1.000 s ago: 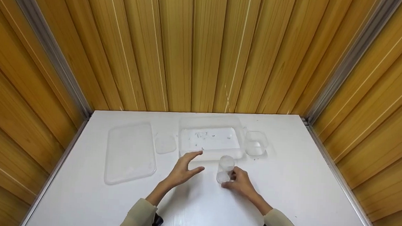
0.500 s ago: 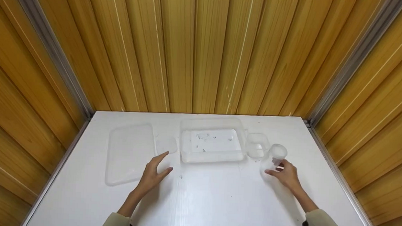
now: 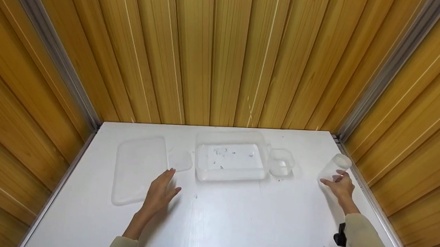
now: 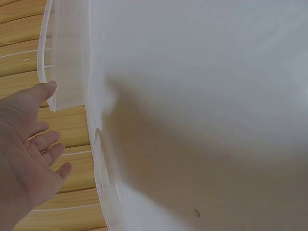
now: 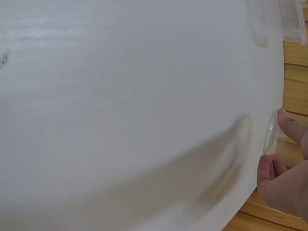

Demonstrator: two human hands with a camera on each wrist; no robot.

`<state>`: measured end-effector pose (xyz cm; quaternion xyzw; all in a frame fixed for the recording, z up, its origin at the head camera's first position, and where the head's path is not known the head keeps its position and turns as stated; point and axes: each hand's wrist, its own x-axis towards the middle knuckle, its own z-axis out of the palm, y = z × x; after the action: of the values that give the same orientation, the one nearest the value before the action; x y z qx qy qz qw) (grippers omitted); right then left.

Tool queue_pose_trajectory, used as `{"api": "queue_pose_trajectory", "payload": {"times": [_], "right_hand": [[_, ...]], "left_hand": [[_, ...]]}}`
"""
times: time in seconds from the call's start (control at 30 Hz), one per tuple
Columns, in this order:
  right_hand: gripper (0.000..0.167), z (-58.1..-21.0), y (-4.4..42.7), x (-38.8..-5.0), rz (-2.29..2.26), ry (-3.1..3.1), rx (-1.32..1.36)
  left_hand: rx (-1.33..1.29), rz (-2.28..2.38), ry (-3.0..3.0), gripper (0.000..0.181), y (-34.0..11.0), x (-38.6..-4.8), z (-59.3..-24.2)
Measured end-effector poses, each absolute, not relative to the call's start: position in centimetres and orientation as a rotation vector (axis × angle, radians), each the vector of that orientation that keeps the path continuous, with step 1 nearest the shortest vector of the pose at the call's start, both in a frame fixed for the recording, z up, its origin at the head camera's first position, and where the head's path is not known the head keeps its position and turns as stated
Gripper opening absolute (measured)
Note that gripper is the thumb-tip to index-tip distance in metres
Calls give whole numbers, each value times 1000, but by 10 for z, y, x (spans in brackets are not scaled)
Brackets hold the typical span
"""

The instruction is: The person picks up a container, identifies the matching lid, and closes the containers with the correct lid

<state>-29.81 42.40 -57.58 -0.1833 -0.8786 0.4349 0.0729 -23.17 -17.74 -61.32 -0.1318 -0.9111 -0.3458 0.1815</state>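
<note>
In the head view the right hand [image 3: 340,187] grips a clear round cup [image 3: 332,169] near the table's right edge, the cup leaning to the right. The right wrist view shows thumb and fingers of that hand [image 5: 286,166] around the cup's rounded end [image 5: 271,132]. The left hand [image 3: 158,193] is empty, its fingers extended, over the right edge of a large flat translucent lid [image 3: 138,172] and just below a small lid [image 3: 180,160]. In the left wrist view the left hand [image 4: 29,149] has its fingers loosely bent, holding nothing.
A large clear rectangular container [image 3: 232,174] stands at the back middle of the white table [image 3: 244,230], with small dark specks visible through its bottom. Close to its right side is a small clear square container [image 3: 281,164]. Wood-patterned walls [image 3: 227,56] border the table.
The right hand has carried the cup from in front of the large container to the table's right side. The left hand has moved left, towards the large lid, still empty.
</note>
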Motion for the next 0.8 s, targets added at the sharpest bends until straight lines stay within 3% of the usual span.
{"api": "queue_pose_trajectory", "payload": {"times": [0.47,0.8], "right_hand": [[73,-599,434,-309,1382,-2572,-649],[73,-601,437,-312,1335,-2567,-759]], "left_hand": [[-294,-1458,-2557,66,-183,-229,-613],[-249,-1443,-2581,63,-177,-224,-608]]}}
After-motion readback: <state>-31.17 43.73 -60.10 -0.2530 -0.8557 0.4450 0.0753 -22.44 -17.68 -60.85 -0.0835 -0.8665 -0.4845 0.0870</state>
